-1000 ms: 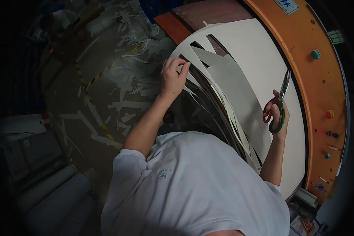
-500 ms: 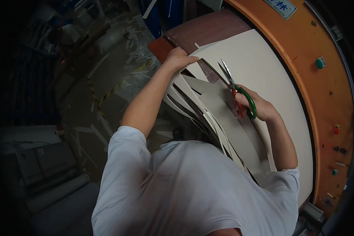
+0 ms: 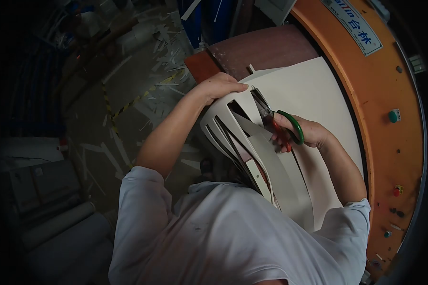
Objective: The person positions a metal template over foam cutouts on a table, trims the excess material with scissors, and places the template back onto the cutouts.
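My right hand (image 3: 309, 132) grips a pair of scissors (image 3: 274, 116) with one green and one red handle loop. Their blades point up and left, at the slit near the far edge of a pale sheet (image 3: 314, 90). My left hand (image 3: 221, 89) is closed on that edge, thumb on top, just left of the blade tips; its other fingers are mostly hidden underneath. Between my arms, long slits divide the material into strips (image 3: 290, 173) that curve down toward my body. The strips' lower ends are hidden behind my shirt.
An orange machine panel (image 3: 366, 118) with buttons curves along the right side. A reddish-brown surface (image 3: 271, 45) lies beyond the sheet. Pale offcuts (image 3: 111, 159) litter the floor at left, near yellow-black tape (image 3: 133, 102). Grey rolls (image 3: 62, 221) lie at lower left.
The scissors have come left and their blades now lie at the slit by the sheet's edge, where before they were raised apart from it. My left hand still holds the edge.
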Demonstrator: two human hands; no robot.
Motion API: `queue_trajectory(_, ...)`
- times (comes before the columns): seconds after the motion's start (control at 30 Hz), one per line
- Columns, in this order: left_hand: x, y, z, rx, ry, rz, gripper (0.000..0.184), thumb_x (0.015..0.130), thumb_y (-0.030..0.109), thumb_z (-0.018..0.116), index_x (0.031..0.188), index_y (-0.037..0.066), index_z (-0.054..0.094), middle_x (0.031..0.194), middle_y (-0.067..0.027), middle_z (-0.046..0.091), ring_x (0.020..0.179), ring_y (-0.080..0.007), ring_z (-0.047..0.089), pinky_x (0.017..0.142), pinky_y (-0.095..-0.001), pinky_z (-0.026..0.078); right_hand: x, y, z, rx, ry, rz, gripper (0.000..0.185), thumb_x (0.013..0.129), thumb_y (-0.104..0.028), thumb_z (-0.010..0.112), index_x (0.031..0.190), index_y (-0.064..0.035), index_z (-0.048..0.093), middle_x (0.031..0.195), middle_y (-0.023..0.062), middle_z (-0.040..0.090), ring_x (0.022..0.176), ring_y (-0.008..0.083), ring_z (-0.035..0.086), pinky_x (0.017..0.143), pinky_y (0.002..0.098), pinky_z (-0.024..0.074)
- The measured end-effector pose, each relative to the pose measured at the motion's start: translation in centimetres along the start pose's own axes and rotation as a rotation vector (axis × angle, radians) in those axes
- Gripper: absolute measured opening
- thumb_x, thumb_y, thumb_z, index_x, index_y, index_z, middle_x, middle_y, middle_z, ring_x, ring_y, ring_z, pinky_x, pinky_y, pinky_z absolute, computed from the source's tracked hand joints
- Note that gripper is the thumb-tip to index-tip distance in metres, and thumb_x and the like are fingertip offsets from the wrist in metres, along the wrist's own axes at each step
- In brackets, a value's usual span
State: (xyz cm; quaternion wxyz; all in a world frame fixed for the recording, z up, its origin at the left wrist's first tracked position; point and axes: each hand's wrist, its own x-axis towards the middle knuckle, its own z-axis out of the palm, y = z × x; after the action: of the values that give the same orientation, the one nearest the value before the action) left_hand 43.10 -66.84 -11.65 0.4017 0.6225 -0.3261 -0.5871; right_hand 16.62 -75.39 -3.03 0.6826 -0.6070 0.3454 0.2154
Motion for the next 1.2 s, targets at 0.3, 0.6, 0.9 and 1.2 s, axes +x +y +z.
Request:
queue_trajectory(0.3,0.9,-1.9,0.0,-0.219,-0.156,0.166,0.038,0.092,0.028,0.068,0.102,-0.009,0.07,0.089,-0.0097,0.069,0.076,-0.014,0.064,0.064,-0.0285,0.052,3.1,-1.9,0.3,0.149,0.057,-0.061,0.063,0.09,-0.067,0.055,0.1,-0.0049,0.054,0.083,0.0094,0.059,0.065,0.0224,0.06,0.06,0.0364,0.0525)
queue_trajectory(0.6,0.8,-2.2,-0.2,-0.109,-0.115,0.162,0.041,0.091,0.033,0.069,0.097,-0.008,0.07,0.083,-0.0103,0.066,0.068,-0.0161,0.06,0.057,-0.0315,0.049,4.2,-2.2,2.1,0.135,0.115,-0.143,0.029,0.086,-0.027,0.068,0.091,-0.0021,0.056,0.071,0.0068,0.057,0.056,0.0182,0.056,0.051,0.0325,0.0482)
queue_trajectory(0.9,-0.2,-1.6,-0.4,-0.088,-0.126,0.193,0.043,0.09,0.037,0.07,0.098,-0.006,0.07,0.081,-0.0096,0.066,0.066,-0.0161,0.06,0.054,-0.0323,0.049,4.6,0.2,2.7,-0.028,0.203,-0.347,0.025,0.087,-0.025,0.058,0.089,-0.0001,0.054,0.064,0.0048,0.054,0.047,0.0144,0.052,0.046,0.0272,0.0439)
queue_trajectory(1.2,-0.4,-0.7,-0.4,-0.062,-0.201,0.22,0.038,0.09,0.034,0.07,0.095,-0.004,0.071,0.077,-0.0072,0.065,0.064,-0.0131,0.059,0.053,-0.0282,0.046,4.4,1.1,3.6,-0.021,0.221,-0.461,0.024,0.09,-0.022,0.054,0.091,0.0012,0.055,0.068,0.0058,0.058,0.05,0.013,0.053,0.048,0.0267,0.0437)
